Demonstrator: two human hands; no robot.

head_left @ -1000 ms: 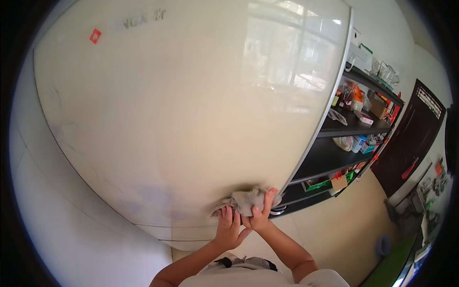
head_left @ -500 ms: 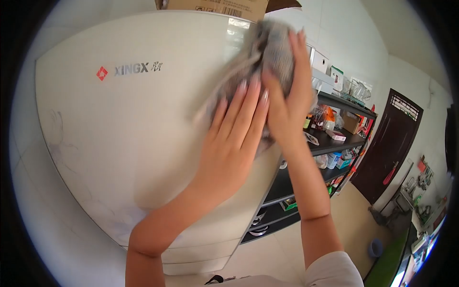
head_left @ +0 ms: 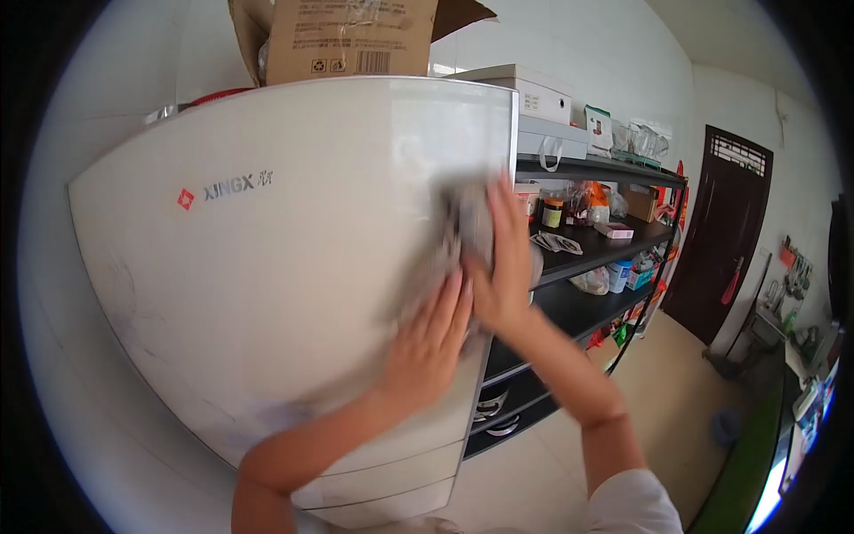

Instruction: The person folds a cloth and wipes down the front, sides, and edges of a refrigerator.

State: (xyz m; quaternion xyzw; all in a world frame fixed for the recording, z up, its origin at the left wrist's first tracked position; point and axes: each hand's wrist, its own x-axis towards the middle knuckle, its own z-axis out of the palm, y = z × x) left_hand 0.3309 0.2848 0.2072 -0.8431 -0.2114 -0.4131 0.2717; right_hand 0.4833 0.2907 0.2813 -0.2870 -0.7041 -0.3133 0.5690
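Note:
A grey cloth (head_left: 471, 218), blurred by motion, lies bunched against the pale door of a refrigerator (head_left: 267, 294), close to its right edge. My left hand (head_left: 422, 351) presses flat on the lower left of the cloth, its fingers stretched out and pointing up. On the cloth's right side is my right hand (head_left: 503, 276), with fingers extended upward and the thumb across the cloth, gripping it. Part of the cloth is hidden beneath both hands. A red logo and "XINGX" lettering (head_left: 236, 187) mark the upper left of the door.
An open cardboard box (head_left: 351, 40) stands on top of the refrigerator. To the right, a black shelf rack (head_left: 587, 258) holds boxes, jars, bags and packets. Farther back are a dark door (head_left: 721, 231), a blue bin (head_left: 726, 427) and a counter at the right edge.
Both hands and the cloth have moved down the door, along its right side. The view has shifted upward, showing more of the cardboard box and the upper shelf.

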